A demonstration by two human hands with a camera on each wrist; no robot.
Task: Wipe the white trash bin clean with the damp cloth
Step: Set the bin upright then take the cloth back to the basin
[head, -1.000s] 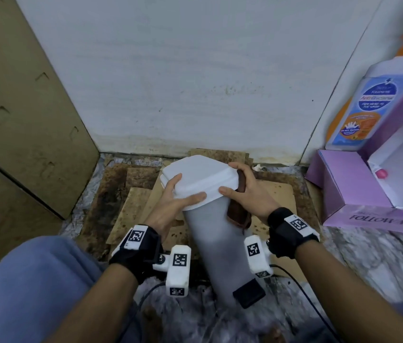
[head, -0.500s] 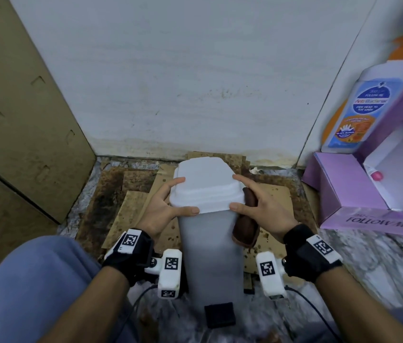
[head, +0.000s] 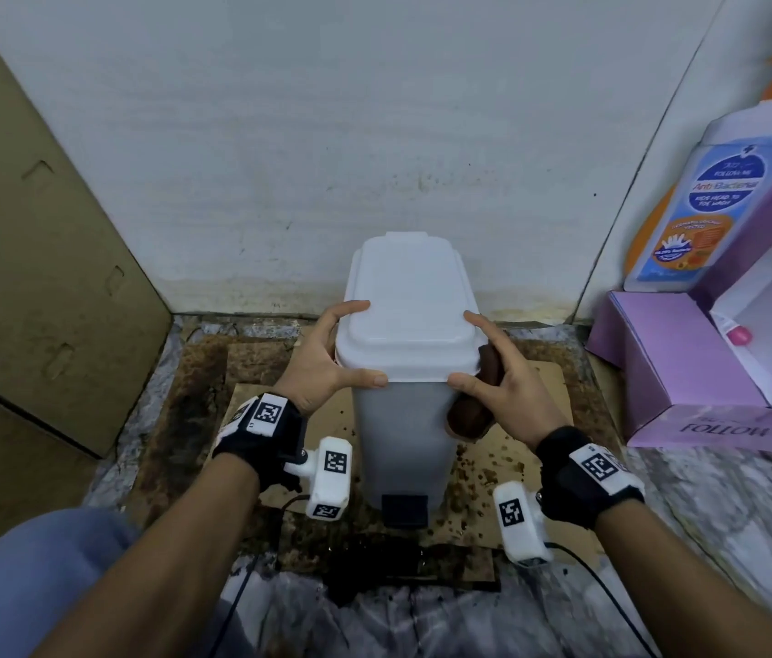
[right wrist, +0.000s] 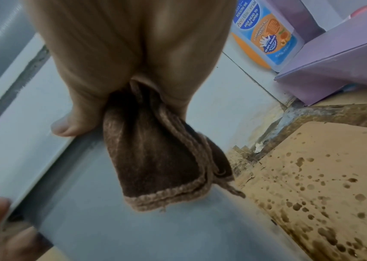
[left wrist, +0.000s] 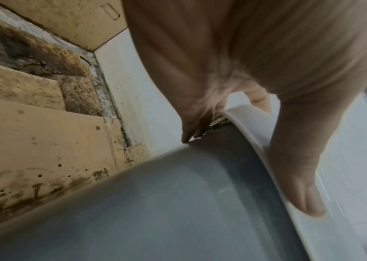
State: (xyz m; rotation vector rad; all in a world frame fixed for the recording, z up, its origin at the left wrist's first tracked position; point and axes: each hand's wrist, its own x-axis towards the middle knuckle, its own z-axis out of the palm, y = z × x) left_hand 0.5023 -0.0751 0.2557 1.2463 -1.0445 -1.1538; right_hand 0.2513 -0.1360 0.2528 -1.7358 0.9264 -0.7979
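The white trash bin (head: 403, 434) stands upright on stained cardboard, its lid (head: 410, 296) closed. My left hand (head: 355, 341) grips the lid's left edge, thumb on the front rim and fingers along the side; the left wrist view shows the thumb (left wrist: 301, 185) on the rim (left wrist: 254, 139). My right hand (head: 474, 353) grips the lid's right edge. It pins the folded brown damp cloth (head: 472, 406) under the palm against the bin's right side. In the right wrist view the cloth (right wrist: 160, 159) hangs from the palm down the grey wall (right wrist: 93, 220).
A black pedal (head: 404, 510) juts from the bin's foot toward me. Spotted cardboard sheets (head: 531, 448) cover the floor. A tall cardboard panel (head: 33, 258) stands left, the white wall (head: 374, 135) behind. A purple box (head: 678, 368) and wash bottle (head: 702, 201) sit right.
The bin was tipped toward me and leaning; it now stands upright, closer to the wall. Both hands kept their hold on the lid, the cloth still under the right palm.
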